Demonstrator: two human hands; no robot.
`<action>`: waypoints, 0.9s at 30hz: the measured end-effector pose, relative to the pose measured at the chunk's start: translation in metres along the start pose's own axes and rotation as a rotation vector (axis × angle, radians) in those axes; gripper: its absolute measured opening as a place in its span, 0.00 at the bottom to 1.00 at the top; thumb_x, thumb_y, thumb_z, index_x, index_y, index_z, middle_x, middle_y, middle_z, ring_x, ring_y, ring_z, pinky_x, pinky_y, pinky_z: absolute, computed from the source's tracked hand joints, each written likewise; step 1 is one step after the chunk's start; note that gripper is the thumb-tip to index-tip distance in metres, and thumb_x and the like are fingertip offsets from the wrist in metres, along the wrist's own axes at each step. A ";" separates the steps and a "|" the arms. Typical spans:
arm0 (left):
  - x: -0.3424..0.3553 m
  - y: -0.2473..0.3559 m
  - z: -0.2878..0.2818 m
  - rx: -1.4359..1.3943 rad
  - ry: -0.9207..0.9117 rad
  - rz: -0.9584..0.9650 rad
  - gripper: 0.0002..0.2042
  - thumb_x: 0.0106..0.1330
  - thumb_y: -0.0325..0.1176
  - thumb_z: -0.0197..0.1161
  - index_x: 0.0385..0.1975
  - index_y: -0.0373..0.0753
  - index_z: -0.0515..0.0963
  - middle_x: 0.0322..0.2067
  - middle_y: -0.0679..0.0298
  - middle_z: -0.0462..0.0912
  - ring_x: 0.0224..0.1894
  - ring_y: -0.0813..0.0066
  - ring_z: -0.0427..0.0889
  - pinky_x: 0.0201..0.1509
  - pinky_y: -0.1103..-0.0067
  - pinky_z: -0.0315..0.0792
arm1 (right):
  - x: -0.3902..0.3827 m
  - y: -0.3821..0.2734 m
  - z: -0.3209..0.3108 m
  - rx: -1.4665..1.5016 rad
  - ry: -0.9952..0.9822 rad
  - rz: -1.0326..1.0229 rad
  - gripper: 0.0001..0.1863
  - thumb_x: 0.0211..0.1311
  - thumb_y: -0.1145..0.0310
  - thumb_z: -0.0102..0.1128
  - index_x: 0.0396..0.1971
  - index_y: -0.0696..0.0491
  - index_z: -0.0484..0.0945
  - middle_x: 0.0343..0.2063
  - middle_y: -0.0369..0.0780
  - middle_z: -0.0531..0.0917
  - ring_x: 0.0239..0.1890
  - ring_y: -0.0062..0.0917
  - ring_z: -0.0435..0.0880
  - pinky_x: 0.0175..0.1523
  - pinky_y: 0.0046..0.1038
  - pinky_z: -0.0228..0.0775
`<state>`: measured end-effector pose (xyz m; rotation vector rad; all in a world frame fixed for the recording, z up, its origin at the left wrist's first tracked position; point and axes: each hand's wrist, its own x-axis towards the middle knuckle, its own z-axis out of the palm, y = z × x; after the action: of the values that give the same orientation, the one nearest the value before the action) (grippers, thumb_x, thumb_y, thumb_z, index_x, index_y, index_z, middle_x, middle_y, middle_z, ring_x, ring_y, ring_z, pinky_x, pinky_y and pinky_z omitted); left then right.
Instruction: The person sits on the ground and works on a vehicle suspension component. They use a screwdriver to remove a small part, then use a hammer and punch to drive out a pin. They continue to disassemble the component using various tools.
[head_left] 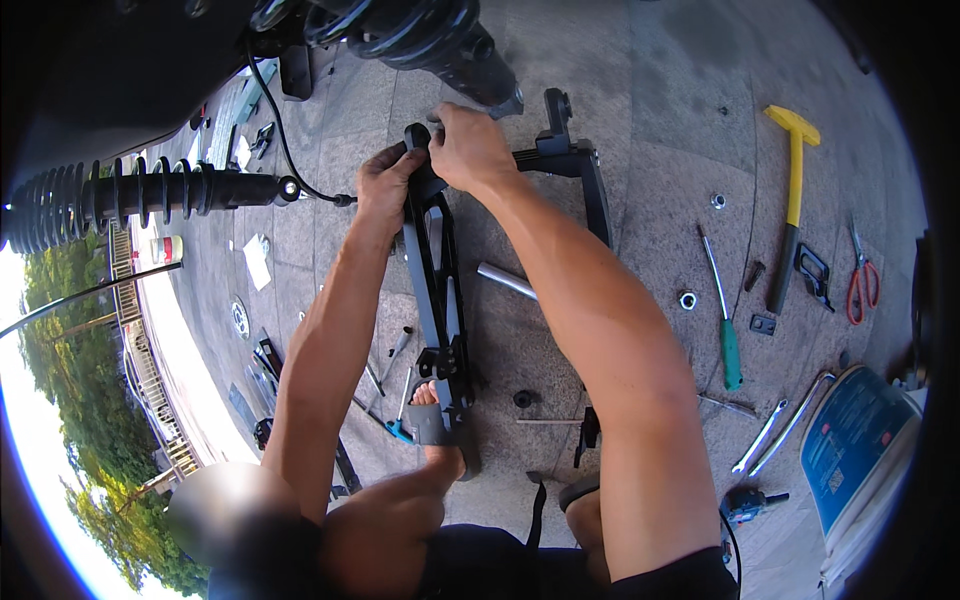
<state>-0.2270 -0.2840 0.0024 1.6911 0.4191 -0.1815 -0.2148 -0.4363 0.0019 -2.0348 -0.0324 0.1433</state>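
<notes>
A black metal swingarm stands in front of me, its far end between my hands. Fingers of my left hand are closed around the left side of that end, the thumb pressed on it. My right hand is curled at the right of the same end, fingers pinched together; whatever they hold is hidden. Just beyond the right hand hangs the lower end of a black coil-spring shock absorber. A second shock absorber points in from the left. A black cable ends near my left hand.
On the paved floor at right lie a yellow hammer, a green-handled screwdriver, red-handled scissors, nuts and wrenches. A blue-and-white bucket stands near right. A metal tube lies by the swingarm.
</notes>
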 end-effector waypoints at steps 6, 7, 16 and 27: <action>-0.009 0.006 0.005 -0.060 0.038 0.013 0.15 0.57 0.25 0.66 0.41 0.22 0.76 0.32 0.56 0.83 0.30 0.73 0.82 0.33 0.81 0.76 | -0.008 0.026 -0.055 -0.423 0.271 -0.284 0.15 0.58 0.63 0.53 0.44 0.50 0.77 0.37 0.50 0.80 0.40 0.45 0.81 0.46 0.41 0.75; -0.008 0.006 0.005 -0.049 0.041 0.000 0.15 0.57 0.25 0.66 0.41 0.22 0.77 0.32 0.56 0.83 0.30 0.73 0.82 0.33 0.81 0.76 | -0.014 0.037 -0.074 -0.355 0.353 -0.307 0.14 0.56 0.65 0.55 0.41 0.52 0.78 0.41 0.49 0.80 0.43 0.45 0.80 0.46 0.40 0.74; 0.004 -0.004 -0.008 0.123 -0.002 0.022 0.19 0.59 0.30 0.66 0.45 0.23 0.76 0.35 0.56 0.83 0.35 0.74 0.81 0.40 0.80 0.74 | -0.036 0.070 -0.119 0.003 0.237 0.273 0.23 0.60 0.55 0.59 0.46 0.59 0.78 0.39 0.43 0.83 0.41 0.28 0.81 0.48 0.29 0.69; 0.002 -0.005 -0.018 0.322 0.020 0.066 0.24 0.54 0.39 0.69 0.48 0.31 0.77 0.40 0.49 0.83 0.40 0.65 0.84 0.47 0.76 0.75 | -0.016 0.087 -0.114 0.133 0.090 0.452 0.21 0.60 0.56 0.60 0.46 0.56 0.78 0.32 0.34 0.80 0.31 0.18 0.73 0.32 0.22 0.62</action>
<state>-0.2289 -0.2651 -0.0003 2.0221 0.3622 -0.1910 -0.2208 -0.5778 -0.0237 -1.8852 0.4832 0.3274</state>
